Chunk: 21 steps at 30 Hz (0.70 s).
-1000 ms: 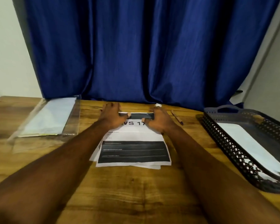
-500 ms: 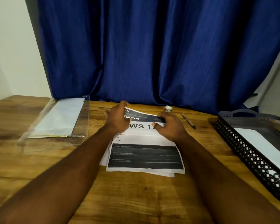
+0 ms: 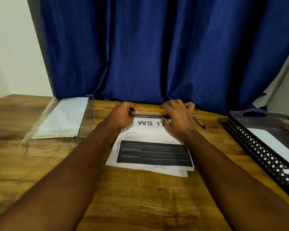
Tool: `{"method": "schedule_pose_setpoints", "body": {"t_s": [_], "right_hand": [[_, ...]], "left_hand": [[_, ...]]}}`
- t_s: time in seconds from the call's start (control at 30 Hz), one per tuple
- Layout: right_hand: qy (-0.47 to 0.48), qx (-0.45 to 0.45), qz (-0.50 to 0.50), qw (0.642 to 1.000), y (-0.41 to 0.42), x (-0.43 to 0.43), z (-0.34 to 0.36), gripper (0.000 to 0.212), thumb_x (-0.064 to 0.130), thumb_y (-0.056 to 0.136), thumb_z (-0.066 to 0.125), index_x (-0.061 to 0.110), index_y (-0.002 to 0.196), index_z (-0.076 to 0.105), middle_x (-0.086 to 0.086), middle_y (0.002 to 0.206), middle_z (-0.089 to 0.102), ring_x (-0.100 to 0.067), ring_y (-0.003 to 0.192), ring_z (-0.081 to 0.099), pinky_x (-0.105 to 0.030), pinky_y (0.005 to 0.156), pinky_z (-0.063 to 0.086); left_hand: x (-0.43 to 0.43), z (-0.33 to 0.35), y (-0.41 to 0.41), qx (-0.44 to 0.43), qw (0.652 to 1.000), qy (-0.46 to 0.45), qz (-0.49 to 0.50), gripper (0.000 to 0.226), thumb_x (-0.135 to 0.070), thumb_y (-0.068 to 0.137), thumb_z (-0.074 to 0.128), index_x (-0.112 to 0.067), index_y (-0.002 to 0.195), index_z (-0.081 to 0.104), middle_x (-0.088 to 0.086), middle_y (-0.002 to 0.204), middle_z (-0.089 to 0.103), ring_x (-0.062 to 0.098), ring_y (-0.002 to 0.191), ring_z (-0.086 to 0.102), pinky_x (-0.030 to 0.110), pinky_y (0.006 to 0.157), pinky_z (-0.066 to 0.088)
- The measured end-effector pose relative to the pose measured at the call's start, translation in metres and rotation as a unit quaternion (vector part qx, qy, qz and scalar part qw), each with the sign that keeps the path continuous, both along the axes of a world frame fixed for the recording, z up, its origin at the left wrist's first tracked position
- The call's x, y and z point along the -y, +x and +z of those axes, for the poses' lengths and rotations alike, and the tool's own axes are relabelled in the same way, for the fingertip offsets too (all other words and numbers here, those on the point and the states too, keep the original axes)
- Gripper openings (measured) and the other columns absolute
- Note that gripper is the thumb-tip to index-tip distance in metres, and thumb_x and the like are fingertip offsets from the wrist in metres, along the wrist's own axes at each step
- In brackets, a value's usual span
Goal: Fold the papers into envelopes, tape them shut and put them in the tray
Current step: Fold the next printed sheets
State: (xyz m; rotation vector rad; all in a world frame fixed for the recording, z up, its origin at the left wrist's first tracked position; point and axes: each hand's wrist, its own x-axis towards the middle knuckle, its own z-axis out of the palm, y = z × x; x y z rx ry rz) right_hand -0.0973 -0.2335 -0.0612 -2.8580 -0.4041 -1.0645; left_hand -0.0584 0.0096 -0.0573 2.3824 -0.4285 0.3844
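Left hand: my left hand (image 3: pixel 123 114) pinches the far left corner of the top paper (image 3: pixel 153 130), fingers curled tight, so that corner comes up cleanly off the sheets below.
Right hand: my right hand (image 3: pixel 178 119) takes the far right end of the same edge, thumb on the printed face and fingers curled past the edge. It looks like a hold, though the fingertips are hidden.
Paper: it lies printed side up in the middle of the table (image 3: pixel 140 197), with its far edge slightly raised between my hands and its near edge flat.
Why both corners: holding both ends should keep the edge straight, so the fold comes toward me square.
Stack: more sheets (image 3: pixel 182 173) sit under it, showing at the near right.
Tray: the tray (image 3: pixel 260 152) waits at my right, well apart, with a white piece (image 3: pixel 270 144) already inside.
Pen: the pen (image 3: pixel 199 123) lies just beside my right hand, clear of the fold.
Stage: I judge this the first fold, with taping not yet begun.
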Motion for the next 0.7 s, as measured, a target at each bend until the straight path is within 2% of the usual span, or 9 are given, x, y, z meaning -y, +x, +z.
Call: {"method": "schedule_pose_setpoints", "body": {"t_s": [0.07,0.13,0.27,0.33,0.4,0.47,0.57,0.63,0.7], "right_hand": [[-0.040,-0.006,-0.002,0.999,0.000,-0.005,0.001,0.020,0.022,0.095,0.068,0.035,0.109,0.074,0.011,0.105,0.073,-0.016,0.107,0.059,-0.045,0.099,0.024],[-0.065,-0.071,-0.006,0.995,-0.001,-0.009,-0.003,0.023,0.019,0.098,0.062,0.035,0.107,0.075,0.010,0.099,0.076,-0.018,0.102,0.064,-0.045,0.098,0.024],[-0.045,-0.197,-0.019,0.979,-0.008,-0.010,-0.003,0.038,0.025,0.097,0.056,0.036,0.129,0.073,0.011,0.135,0.072,-0.016,0.125,0.060,-0.055,0.120,0.016],[-0.039,-0.228,-0.028,0.972,-0.014,-0.011,0.001,0.040,0.037,0.101,0.046,0.032,0.131,0.073,0.009,0.143,0.067,-0.018,0.132,0.057,-0.059,0.123,0.014],[-0.042,-0.262,-0.048,0.963,-0.019,-0.015,0.004,0.050,0.046,0.106,0.033,0.028,0.136,0.069,0.002,0.150,0.062,-0.022,0.137,0.053,-0.062,0.123,0.012],[-0.045,-0.290,-0.052,0.954,-0.021,-0.017,0.002,0.057,0.052,0.109,0.029,0.026,0.154,0.052,-0.002,0.167,0.042,-0.025,0.152,0.038,-0.062,0.124,0.008],[-0.013,-0.307,0.047,0.950,-0.021,-0.024,-0.003,0.064,0.051,0.111,0.036,0.027,0.169,0.023,0.005,0.178,0.008,-0.018,0.163,0.009,-0.053,0.129,0.001],[0.013,-0.327,0.087,0.941,-0.018,-0.034,-0.007,0.061,0.047,0.113,0.034,0.027,0.169,0.020,0.007,0.178,0.004,-0.013,0.163,0.005,-0.048,0.129,-0.001],[0.002,-0.370,0.068,0.927,-0.016,-0.044,-0.010,0.061,0.048,0.114,0.027,0.027,0.170,0.014,0.006,0.178,0.001,-0.012,0.164,0.001,-0.049,0.129,-0.005]], "left_hand": [[-0.001,0.000,-0.001,0.017,0.999,0.038,-0.006,0.039,0.008,0.084,0.068,-0.030,0.085,0.069,-0.009,0.092,0.069,0.010,0.089,0.064,0.027,0.078,0.052],[-0.001,-0.001,-0.003,0.025,0.996,0.084,-0.009,0.038,0.007,0.082,0.069,-0.031,0.079,0.067,-0.007,0.090,0.070,0.013,0.086,0.064,0.032,0.076,0.055],[0.000,-0.005,-0.009,-0.012,0.993,0.121,-0.009,0.022,-0.007,0.080,0.076,-0.028,0.085,0.074,-0.007,0.099,0.070,0.014,0.093,0.064,0.039,0.086,0.059],[0.000,-0.003,-0.011,-0.032,0.990,0.137,-0.028,0.014,-0.027,0.079,0.080,-0.029,0.091,0.074,-0.008,0.102,0.070,0.014,0.097,0.064,0.040,0.089,0.058],[0.002,0.001,-0.013,-0.067,0.985,0.152,-0.039,0.022,-0.043,0.080,0.078,-0.030,0.096,0.072,-0.008,0.108,0.068,0.014,0.100,0.062,0.038,0.090,0.055],[0.005,0.003,-0.013,-0.087,0.983,0.160,-0.037,0.022,-0.047,0.085,0.073,-0.029,0.097,0.070,-0.006,0.110,0.067,0.016,0.101,0.060,0.035,0.086,0.052],[0.007,-0.002,-0.013,-0.111,0.975,0.185,-0.053,0.019,-0.043,0.098,0.063,-0.030,0.111,0.059,-0.004,0.113,0.064,0.019,0.101,0.059,0.038,0.085,0.051],[0.009,-0.010,-0.012,-0.130,0.972,0.182,-0.068,0.022,-0.044,0.103,0.055,-0.030,0.118,0.049,0.000,0.114,0.063,0.020,0.099,0.059,0.043,0.089,0.053],[0.010,-0.016,-0.010,-0.134,0.973,0.178,-0.066,0.022,-0.045,0.104,0.053,-0.031,0.119,0.045,0.004,0.126,0.060,0.022,0.109,0.058,0.048,0.096,0.051]]}}
